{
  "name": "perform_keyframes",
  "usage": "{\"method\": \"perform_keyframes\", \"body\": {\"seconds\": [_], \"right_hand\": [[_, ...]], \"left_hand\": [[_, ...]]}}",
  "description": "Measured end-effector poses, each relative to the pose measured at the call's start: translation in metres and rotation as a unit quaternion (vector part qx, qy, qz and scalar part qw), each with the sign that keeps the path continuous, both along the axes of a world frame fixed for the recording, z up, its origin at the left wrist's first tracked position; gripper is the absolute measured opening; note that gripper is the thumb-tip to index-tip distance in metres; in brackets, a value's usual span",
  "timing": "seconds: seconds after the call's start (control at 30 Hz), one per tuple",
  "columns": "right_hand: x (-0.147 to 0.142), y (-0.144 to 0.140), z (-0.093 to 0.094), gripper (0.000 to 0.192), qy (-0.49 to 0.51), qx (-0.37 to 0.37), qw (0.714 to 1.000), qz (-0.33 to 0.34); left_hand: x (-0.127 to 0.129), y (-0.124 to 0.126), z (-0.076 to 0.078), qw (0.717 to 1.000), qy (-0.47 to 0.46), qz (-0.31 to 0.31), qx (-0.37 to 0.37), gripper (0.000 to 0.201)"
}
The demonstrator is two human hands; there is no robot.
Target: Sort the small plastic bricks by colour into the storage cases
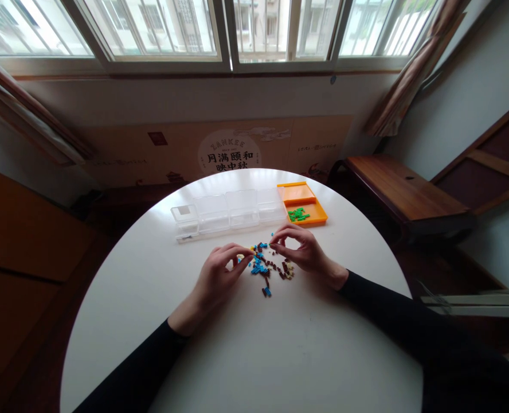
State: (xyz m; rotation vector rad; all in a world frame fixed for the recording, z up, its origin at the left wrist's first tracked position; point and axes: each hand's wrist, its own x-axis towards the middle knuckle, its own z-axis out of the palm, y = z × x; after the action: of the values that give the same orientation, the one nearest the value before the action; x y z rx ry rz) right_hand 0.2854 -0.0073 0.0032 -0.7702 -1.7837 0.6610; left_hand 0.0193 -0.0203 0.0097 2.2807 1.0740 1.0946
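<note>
A loose pile of small toy bricks [260, 267] in blue, brown, cream and yellow lies on the white table between my hands. My left hand [220, 269] is at the pile's left edge, thumb and forefinger pinched together near a yellow speck; what they hold is too small to make out. Over the pile's upper right, my right hand [300, 246] also pinches, with a tiny pale bit at its fingertips that I cannot name. Green bricks [298, 215] sit in an open orange box [318, 217] just beyond my right hand.
Clear plastic compartment boxes [241, 209] stand in a row along the far side of the round white table [280, 355], left of the orange box. A wooden bench [404, 186] is off to the right. A printed cardboard panel [275, 143] leans below the window.
</note>
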Motion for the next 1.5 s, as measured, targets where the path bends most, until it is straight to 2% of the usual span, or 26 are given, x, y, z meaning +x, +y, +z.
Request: {"method": "perform_keyframes", "body": {"seconds": [0.13,0.27,0.37,0.47,0.57,0.77,0.97,1.13,1.3,1.37,1.5], "right_hand": [[0.007,0.007,-0.002,0.013,-0.014,0.021,0.998,-0.058],[0.03,0.024,-0.005,0.015,-0.057,0.052,0.975,-0.206],[0.053,0.038,-0.008,0.018,-0.1,0.046,0.953,-0.281],[0.071,0.048,-0.014,0.024,-0.141,0.025,0.936,-0.323],[0.078,0.054,-0.02,0.029,-0.147,-0.003,0.932,-0.331],[0.076,0.054,-0.021,0.03,-0.129,-0.012,0.941,-0.314],[0.065,0.046,-0.015,0.02,-0.093,0.011,0.954,-0.286],[0.035,0.027,-0.008,0.01,-0.095,0.06,0.98,-0.161],[0.006,0.007,-0.001,0.004,-0.151,0.118,0.981,-0.008],[0.0,0.003,0.0,0.007,-0.164,0.139,0.976,0.022],[-0.007,0.001,-0.002,0.009,-0.172,0.16,0.971,0.037]], "left_hand": [[0.0,0.0,0.0,1.0,-0.003,0.003,-0.005,0.008],[0.001,-0.002,0.0,1.0,0.003,0.016,-0.021,0.012],[0.001,-0.003,0.001,0.999,0.001,0.02,-0.034,0.016],[0.001,-0.003,0.0,0.999,-0.004,0.023,-0.036,0.019],[0.0,-0.002,-0.001,0.999,-0.008,0.026,-0.039,0.021],[0.002,-0.003,0.0,0.998,-0.015,0.027,-0.045,0.019],[0.003,-0.004,0.001,0.998,-0.033,0.026,-0.054,0.013],[0.002,-0.004,-0.001,0.992,-0.067,0.035,-0.105,0.015],[0.005,-0.005,-0.003,0.982,-0.123,0.029,-0.142,0.022],[0.007,-0.005,-0.003,0.979,-0.137,0.024,-0.152,0.024],[0.01,-0.006,-0.001,0.973,-0.146,0.018,-0.178,0.027]]}}
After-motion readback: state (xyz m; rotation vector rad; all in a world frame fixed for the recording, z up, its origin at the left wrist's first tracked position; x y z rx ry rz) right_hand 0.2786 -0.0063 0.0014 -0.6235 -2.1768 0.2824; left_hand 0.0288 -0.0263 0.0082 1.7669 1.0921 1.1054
